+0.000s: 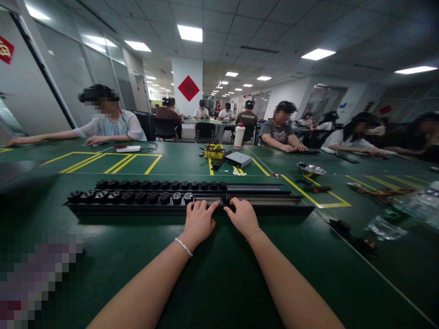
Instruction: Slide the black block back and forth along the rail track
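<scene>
Two long black rails lie side by side on the green table, the front rail (113, 210) nearer me and the rear rail (260, 188) behind it. Round black modules that look like sockets (128, 197) fill the left part of both, some with paler tops. My left hand (199, 221) rests on the front rail with its fingers spread and its index finger stretched rightward. With thumb and index finger, my right hand (243, 218) grips a single black module (227, 198) on that rail, apart from the row. Its underside is hidden.
Beyond the rails are a yellow box (214, 151), a grey box (238, 159), a white tumbler (239, 136) and a metal bowl (311, 169). A plastic bottle (394, 219) and cables (372, 188) lie at right. Several people sit around the tables.
</scene>
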`<state>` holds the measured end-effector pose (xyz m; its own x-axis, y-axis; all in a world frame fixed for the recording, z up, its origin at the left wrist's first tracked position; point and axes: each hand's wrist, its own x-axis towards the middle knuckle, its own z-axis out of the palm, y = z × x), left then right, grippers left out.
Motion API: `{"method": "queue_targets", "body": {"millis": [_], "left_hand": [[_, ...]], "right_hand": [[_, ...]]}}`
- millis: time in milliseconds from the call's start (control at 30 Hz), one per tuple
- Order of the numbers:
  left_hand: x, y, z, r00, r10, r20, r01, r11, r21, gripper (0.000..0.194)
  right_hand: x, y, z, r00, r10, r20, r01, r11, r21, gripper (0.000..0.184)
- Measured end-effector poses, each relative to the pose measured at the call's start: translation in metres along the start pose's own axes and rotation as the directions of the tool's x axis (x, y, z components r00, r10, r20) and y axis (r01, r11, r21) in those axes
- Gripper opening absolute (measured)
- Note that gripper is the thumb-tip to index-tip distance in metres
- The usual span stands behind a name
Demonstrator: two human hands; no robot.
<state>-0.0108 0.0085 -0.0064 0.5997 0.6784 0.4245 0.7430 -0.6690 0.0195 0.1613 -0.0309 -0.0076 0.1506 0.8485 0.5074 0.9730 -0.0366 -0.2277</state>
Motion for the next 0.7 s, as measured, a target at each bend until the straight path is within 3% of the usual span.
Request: {"method": "queue_targets", "body": {"millis": [700], "left_hand": [[-0.0024, -0.0004, 0.0023, 1.0, 0.006, -0.008, -0.007, 1.0, -0.029, 0.062]], "right_hand": [[0.0008, 0.0021, -0.0004, 1.0, -0.003, 0.014, 0.003, 1.0, -0.021, 0.014]]}}
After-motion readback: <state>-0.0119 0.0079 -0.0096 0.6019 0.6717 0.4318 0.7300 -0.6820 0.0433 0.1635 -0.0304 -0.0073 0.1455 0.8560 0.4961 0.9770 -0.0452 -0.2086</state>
